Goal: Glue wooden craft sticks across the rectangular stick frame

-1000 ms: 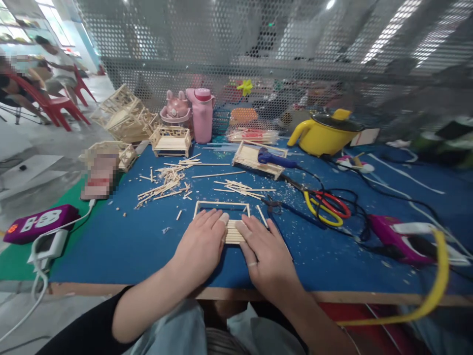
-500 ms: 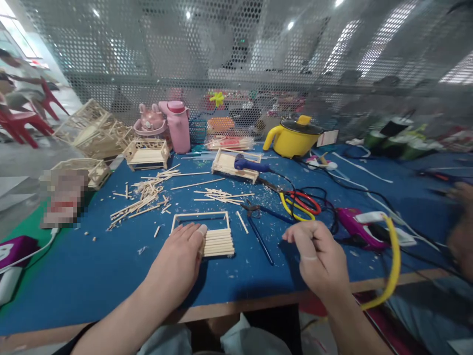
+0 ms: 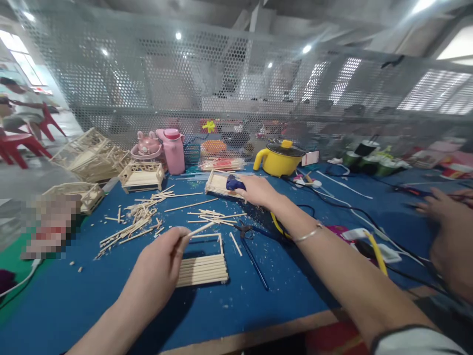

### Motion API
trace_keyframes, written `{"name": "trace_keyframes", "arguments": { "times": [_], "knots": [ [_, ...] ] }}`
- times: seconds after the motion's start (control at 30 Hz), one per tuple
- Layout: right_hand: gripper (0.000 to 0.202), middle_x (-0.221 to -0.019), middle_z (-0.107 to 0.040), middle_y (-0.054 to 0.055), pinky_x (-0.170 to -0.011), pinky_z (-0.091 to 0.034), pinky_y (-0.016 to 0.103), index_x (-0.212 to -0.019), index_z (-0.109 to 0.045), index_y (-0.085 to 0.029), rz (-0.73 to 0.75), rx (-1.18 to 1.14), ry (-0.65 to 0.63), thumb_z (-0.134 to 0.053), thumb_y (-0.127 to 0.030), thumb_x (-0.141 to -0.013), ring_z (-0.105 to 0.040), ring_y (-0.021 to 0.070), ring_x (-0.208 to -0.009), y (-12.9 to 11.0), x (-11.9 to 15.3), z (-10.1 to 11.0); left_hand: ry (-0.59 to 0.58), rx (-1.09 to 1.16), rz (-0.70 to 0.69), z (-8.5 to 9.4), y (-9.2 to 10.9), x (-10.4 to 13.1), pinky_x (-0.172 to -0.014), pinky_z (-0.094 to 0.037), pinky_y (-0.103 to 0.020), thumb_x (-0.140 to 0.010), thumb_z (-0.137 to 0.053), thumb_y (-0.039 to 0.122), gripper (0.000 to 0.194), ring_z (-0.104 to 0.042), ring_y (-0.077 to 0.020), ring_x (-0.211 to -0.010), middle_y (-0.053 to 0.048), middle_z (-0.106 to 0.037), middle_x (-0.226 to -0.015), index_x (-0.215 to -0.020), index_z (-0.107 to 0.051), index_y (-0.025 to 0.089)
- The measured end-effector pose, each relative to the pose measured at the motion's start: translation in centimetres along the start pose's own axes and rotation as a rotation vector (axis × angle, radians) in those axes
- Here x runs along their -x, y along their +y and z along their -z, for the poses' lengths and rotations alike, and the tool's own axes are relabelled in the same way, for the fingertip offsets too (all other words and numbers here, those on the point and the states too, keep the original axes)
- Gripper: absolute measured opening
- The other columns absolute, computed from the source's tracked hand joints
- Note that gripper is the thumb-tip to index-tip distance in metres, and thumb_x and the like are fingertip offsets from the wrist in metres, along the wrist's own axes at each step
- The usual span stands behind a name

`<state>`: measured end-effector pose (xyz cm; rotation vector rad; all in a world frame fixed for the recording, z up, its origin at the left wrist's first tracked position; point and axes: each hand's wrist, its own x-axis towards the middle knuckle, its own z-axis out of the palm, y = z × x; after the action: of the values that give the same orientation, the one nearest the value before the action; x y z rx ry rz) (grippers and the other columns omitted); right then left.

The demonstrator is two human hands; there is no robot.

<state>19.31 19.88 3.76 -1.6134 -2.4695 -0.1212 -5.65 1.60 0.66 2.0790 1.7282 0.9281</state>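
Slats across the near part, far part bare

Our hands are apart. Our left hand pinches a thin wooden stick over the far side of a stick frame, which lies on the blue work mat just in front of us, partly hidden behind that hand. Whether the stick touches the frame, we cannot tell. Our right hand reaches farther forward and closes around a blue glue gun at a small slatted wooden tray; whether the gun is lifted off it, we cannot tell.

As far as we can see, the near part of the frame is done: round slats sit side by side in a close row. Beyond them the far part is an open rectangle of rails, with no slats across it, and we see no raised sides on it. By contrast, the miniature wooden bench beyond our left hand has raised sides and a back.

Between our hands lie a small pile of loose sticks and, just right of the frame, a short stick. Blue-handled pliers rest on the near side of our right forearm. A larger stick pile spreads beyond our left hand, and a co-worker's hand is well to the right of ours
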Motion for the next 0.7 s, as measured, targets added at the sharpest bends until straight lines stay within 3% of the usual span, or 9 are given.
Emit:
{"name": "trace_keyframes", "arguments": {
  "times": [0.13, 0.3, 0.4, 0.5, 0.57, 0.7],
  "knots": [
    [0.03, -0.117, -0.061, 0.008, -0.084, -0.053, 0.042, -0.116, -0.059, -0.017, 0.025, 0.035, -0.168, -0.057, -0.035, -0.092, -0.062, 0.02, -0.098, 0.7, -2.6, -0.8, 0.206, 0.112, 0.095, 0.9, -2.4, 4.2, -0.061, -0.046, -0.021, -0.091, -0.046, 0.043, 0.027, -0.062, -0.0153, -0.071, 0.001, -0.066, -0.081, -0.105, -0.06, 0.025],
    [0.031, -0.118, -0.062, 0.01, -0.087, -0.05, 0.041, -0.118, -0.058, -0.016, 0.034, 0.046, -0.157, -0.051, -0.035, -0.095, -0.062, 0.0219, -0.102, 0.8, -3.3, -0.8, 0.363, 0.399, 0.406, -0.5, -5.9, 8.5, -0.062, -0.045, -0.022, -0.088, -0.05, 0.051, 0.033, -0.055, -0.014, -0.069, 0.001, -0.06, -0.078, -0.102, -0.06, 0.022],
    [0.04, -0.117, -0.065, 0.014, -0.083, -0.049, 0.035, -0.128, -0.051, -0.014, 0.015, 0.042, -0.123, -0.044, -0.038, -0.096, -0.063, 0.0242, -0.101, 1.2, -3.1, -0.8, 0.393, 0.604, 0.52, -1.4, -6.7, 9.0, -0.056, -0.041, -0.021, -0.086, -0.054, 0.053, 0.036, -0.051, -0.0128, -0.064, 0.001, -0.056, -0.077, -0.1, -0.059, 0.02],
    [0.064, -0.117, -0.066, 0.015, -0.076, -0.048, 0.033, -0.135, -0.044, -0.014, -0.007, 0.056, -0.094, -0.058, -0.051, -0.085, -0.065, 0.0278, -0.096, 1.7, -2.7, -1.1, 0.413, 0.709, 0.555, -1.6, -6.4, 8.8, -0.051, -0.037, -0.021, -0.084, -0.055, 0.055, 0.038, -0.046, -0.0121, -0.061, 0.001, -0.054, -0.073, -0.095, -0.059, 0.019],
    [0.065, -0.113, -0.068, 0.015, -0.074, -0.048, 0.034, -0.128, -0.053, -0.015, -0.02, 0.081, -0.081, -0.063, -0.055, -0.079, -0.065, 0.0303, -0.094, 1.5, -2.5, -1.2, 0.409, 0.703, 0.545, -1.4, -5.8, 8.6, -0.052, -0.036, -0.021, -0.085, -0.055, 0.054, 0.037, -0.044, -0.012, -0.06, 0.002, -0.052, -0.07, -0.094, -0.06, 0.019],
    [0.055, -0.106, -0.069, 0.019, -0.072, -0.046, 0.039, -0.114, -0.063, -0.015, -0.042, 0.144, -0.041, -0.057, -0.058, -0.081, -0.064, 0.0348, -0.093, -0.3, -1.7, -1.1, 0.34, 0.598, 0.485, -1.0, -5.2, 8.6, -0.055, -0.036, -0.023, -0.088, -0.05, 0.051, 0.035, -0.044, -0.0128, -0.06, 0.002, -0.05, -0.067, -0.095, -0.062, 0.019]
  ]
}}
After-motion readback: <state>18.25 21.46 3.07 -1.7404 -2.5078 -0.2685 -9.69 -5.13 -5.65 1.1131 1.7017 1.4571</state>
